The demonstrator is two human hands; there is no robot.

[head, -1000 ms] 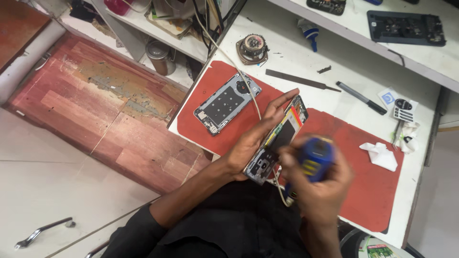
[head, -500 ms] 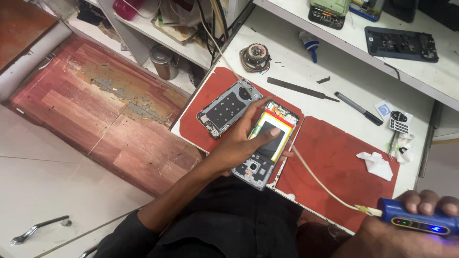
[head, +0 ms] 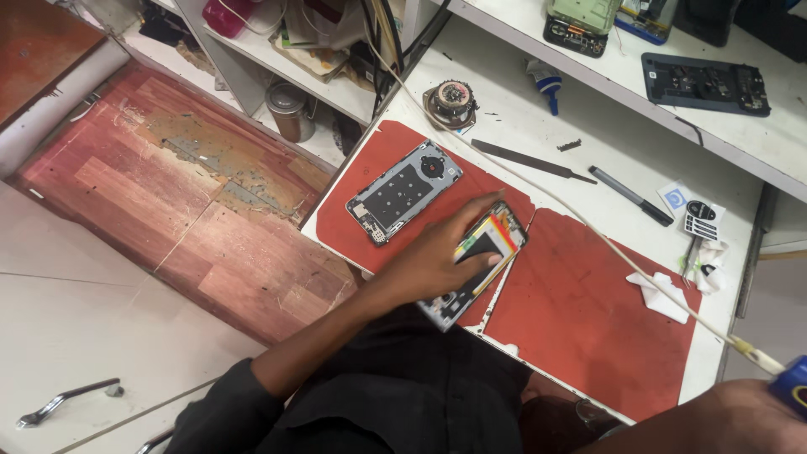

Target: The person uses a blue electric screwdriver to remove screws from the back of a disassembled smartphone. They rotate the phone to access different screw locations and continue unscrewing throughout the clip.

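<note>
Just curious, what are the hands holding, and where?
Left hand presses flat on the opened phone, over its middle. Right hand holds a blue tool; the grip is out of frame.

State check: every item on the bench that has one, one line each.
opened phone: back off, internals exposed, flat on the red mat
left hand: flat on the opened phone
phone back cover: detached, lying on the mat
right hand: at frame edge, grips blue tool
white cable: stretched over the bench
pen: lying flat

The red mat [head: 588,311] looks soft and matt, like rubber. The floor patch [head: 168,202] is reddish wood, rough and scraped. The file [head: 530,161] is dull grey metal. The table [head: 605,151] is smooth white.
</note>
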